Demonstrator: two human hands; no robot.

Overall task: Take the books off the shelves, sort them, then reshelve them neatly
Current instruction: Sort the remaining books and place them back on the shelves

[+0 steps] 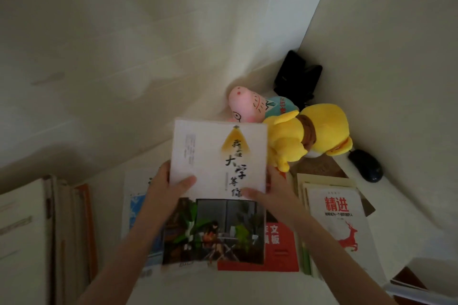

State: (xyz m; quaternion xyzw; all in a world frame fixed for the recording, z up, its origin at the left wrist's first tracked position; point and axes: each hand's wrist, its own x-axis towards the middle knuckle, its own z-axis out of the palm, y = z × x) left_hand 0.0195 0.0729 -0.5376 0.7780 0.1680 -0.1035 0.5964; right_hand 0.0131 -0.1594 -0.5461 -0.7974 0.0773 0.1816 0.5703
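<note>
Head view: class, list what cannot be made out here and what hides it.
All in the head view:
1. Red book: title partly covered by photo-cover book.
2. Blue book: mostly behind left forearm.
3. Black object in corner: too dark to identify.
4. White book: small print blurred.
</note>
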